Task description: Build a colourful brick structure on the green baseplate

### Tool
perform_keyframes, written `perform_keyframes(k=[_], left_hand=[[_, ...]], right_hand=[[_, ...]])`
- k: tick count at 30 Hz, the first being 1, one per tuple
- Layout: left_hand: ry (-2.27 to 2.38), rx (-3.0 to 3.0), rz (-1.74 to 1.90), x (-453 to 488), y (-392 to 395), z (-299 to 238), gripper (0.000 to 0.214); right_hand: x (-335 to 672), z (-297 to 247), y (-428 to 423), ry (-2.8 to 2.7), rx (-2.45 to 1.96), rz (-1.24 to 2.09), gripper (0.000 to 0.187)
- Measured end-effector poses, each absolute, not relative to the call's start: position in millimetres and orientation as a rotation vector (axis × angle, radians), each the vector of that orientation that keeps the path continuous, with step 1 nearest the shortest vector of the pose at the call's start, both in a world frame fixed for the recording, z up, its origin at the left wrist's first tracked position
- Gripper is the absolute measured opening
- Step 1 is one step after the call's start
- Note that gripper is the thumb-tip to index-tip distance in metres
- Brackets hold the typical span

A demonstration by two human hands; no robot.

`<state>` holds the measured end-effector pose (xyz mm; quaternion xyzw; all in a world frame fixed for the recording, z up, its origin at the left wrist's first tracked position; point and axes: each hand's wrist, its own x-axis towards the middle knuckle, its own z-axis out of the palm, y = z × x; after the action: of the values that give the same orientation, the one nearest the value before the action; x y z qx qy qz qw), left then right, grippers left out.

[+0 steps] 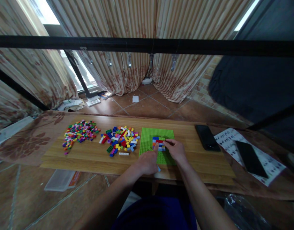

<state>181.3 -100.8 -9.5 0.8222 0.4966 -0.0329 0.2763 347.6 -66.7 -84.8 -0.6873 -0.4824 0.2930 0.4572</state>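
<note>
A green baseplate (147, 137) lies on the wooden board, carrying a small block of red, blue and light bricks (158, 142). My left hand (148, 161) rests on the plate's near edge, its forefinger stretched onto the brick block and the other fingers curled. My right hand (175, 149) is closed in a pinch against the right side of the same block. What the pinch holds is hidden by the fingers. A pile of larger mixed bricks (120, 139) lies just left of the plate. Further left sits a heap of small coloured bricks (77, 132).
A black phone (206, 137) lies on the board to the right. A second phone (251, 158) rests on a printed sheet (271, 164) beyond it. A clear plastic box (62, 180) lies on the tiled floor. A black bar (147, 44) crosses overhead before curtains.
</note>
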Motion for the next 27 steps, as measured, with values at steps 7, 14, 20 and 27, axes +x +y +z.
perform_keyframes(k=[7, 14, 20, 27], left_hand=[[1.378, 2.084, 0.171, 177.3, -103.9, -24.0, 0.089], [1.21, 1.896, 0.499, 166.8, -114.4, -38.0, 0.07], [1.156, 1.728, 0.713, 165.3, -121.5, -43.7, 0.052], [1.124, 1.682, 0.822, 168.3, -115.5, -44.3, 0.045]], right_hand=[[346.4, -81.1, -91.8, -1.106, -1.599, 0.724, 0.041], [340.6, -75.6, -149.1, -1.217, -1.562, 0.874, 0.035], [334.5, -67.4, -171.4, -1.338, -1.51, 1.072, 0.03], [335.0, -65.9, -153.8, -1.273, -1.47, 0.989, 0.027]])
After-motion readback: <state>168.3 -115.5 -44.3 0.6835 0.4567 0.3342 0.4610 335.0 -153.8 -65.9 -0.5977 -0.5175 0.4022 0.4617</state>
